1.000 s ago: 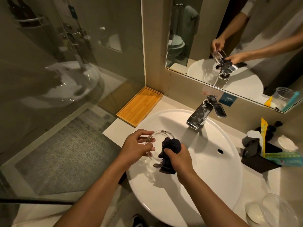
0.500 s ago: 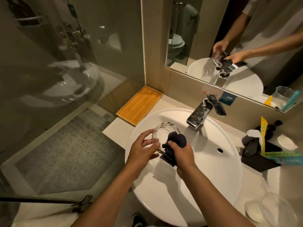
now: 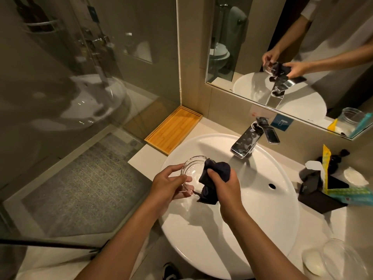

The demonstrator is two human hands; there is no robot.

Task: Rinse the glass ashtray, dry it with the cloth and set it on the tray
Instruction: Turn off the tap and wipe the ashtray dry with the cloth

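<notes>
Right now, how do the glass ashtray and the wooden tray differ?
The glass ashtray is clear and round; the wooden tray is opaque and rectangular. The ashtray is held tilted above the sink by the left hand; the tray lies flat on the counter, empty. Both are shallow and rimmed.

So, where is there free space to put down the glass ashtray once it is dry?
The rectangular bamboo tray between the glass shower wall and the white round basin is bare. The counter right of the basin is crowded with sachets, a black holder and a glass jar.
</notes>
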